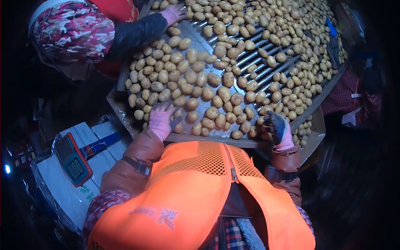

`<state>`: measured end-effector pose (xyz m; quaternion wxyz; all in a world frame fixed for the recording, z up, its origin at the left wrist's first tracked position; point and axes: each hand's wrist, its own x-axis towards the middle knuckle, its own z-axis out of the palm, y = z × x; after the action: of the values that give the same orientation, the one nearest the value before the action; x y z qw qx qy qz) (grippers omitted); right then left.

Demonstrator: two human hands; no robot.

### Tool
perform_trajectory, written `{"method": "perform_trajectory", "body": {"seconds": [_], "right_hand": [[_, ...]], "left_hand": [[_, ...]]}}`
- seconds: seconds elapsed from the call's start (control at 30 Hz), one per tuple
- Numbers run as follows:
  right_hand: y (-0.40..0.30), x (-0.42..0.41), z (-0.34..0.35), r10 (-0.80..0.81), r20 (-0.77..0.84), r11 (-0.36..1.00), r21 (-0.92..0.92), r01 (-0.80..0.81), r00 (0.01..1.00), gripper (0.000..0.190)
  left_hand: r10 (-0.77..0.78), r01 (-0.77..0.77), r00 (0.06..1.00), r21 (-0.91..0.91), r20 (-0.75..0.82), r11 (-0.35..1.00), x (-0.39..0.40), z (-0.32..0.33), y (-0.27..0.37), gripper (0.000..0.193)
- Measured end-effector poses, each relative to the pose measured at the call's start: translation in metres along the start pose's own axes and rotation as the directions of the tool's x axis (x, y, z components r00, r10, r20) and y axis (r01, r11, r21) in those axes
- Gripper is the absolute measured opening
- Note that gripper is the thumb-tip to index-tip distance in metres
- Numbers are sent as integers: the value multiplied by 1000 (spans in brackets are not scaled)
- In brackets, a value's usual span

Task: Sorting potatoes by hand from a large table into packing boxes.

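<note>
My left hand (162, 120), in a pink glove with grey fingers, lies at the near left of the metal sorting tray (200, 123). Its fingers are spread against the heaped potatoes (170, 67), and none is plainly gripped. By the tray's near right edge, my right hand (281, 129) is gloved alike and curls its fingers beside a few potatoes (265, 109). Whether one is inside the curled fingers is hidden. Loose potatoes (220, 120) lie on the sheet metal between my hands. Beyond them, more potatoes rest on a rack of parallel metal bars (254, 67).
At the upper left, a co-worker's gloved hand (173, 14) reaches onto the potatoes. A scale display (73, 162) stands over white boxes (56, 181) at my left. Cardboard boxes with plastic liners sit under the tray's left corner (120, 109) and right corner (314, 134).
</note>
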<state>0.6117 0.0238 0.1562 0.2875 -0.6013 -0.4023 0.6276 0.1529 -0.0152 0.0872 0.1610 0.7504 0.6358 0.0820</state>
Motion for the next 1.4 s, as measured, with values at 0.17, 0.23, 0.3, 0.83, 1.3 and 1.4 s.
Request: {"method": "perform_trajectory", "body": {"seconds": [0.17,0.23,0.3,0.83,1.3,1.4], "right_hand": [[-17,35,56,157,168,988,-17,-156,973,26],[-29,46,61,170,176,983,-105,-153,970,23],[-41,54,65,176,181,972,-185,-142,968,21],[-19,85,124,217,608,976,-163,-147,764,23],[-55,73,117,78,461,694,612,-380,884,57],[-6,66,45,-59,155,985,172,31,986,42]], "left_hand": [[149,-113,980,249,-133,962,8,-4,18,45],[331,-328,943,181,13,927,15,-13,1,43],[184,-178,979,72,-93,981,11,10,-24,41],[-207,227,915,-17,345,974,182,-5,93,48],[66,81,913,337,-403,938,164,-7,-16,51],[-42,95,982,280,-187,955,165,-31,14,43]]}}
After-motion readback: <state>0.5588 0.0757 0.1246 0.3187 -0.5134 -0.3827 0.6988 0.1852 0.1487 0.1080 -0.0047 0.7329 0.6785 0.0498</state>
